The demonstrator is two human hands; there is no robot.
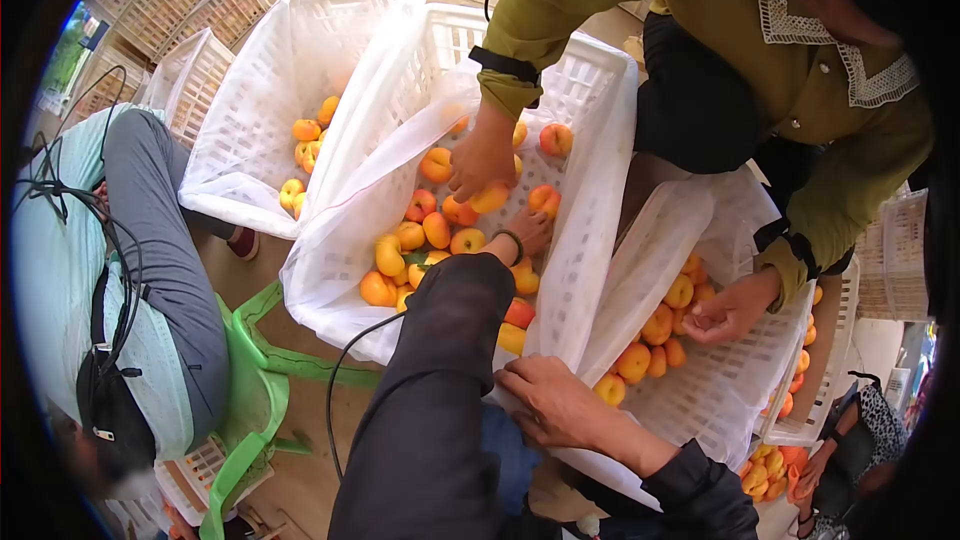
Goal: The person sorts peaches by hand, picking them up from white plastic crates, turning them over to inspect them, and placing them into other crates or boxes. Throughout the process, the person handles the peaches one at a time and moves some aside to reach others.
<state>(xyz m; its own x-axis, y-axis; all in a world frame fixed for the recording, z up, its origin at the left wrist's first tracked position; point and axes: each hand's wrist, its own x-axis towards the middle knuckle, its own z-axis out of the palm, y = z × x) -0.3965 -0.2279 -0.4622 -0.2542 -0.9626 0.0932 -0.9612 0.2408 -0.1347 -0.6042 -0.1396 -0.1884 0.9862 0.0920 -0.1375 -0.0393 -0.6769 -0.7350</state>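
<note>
My left hand (530, 228) reaches into the white lined crate (600, 50), palm down among orange and red peaches (436, 230). Its fingertips lie beside a peach (544, 200), and whether they grip it is unclear. At the crate's near edge, my right hand (560, 402) is closed over the rim and its thin white liner (570, 310). A co-worker's hand (484, 160) touches a peach (490, 197) just above my left hand. The co-worker's other hand (733, 308) is over the peaches in the right crate (700, 420).
Another lined crate (235, 155) with several peaches stands at the left. A green plastic chair (262, 405) and a seated person (165, 240) are at the far left. Crates are stacked behind; another person (850, 450) is at the lower right. A black cable crosses the middle.
</note>
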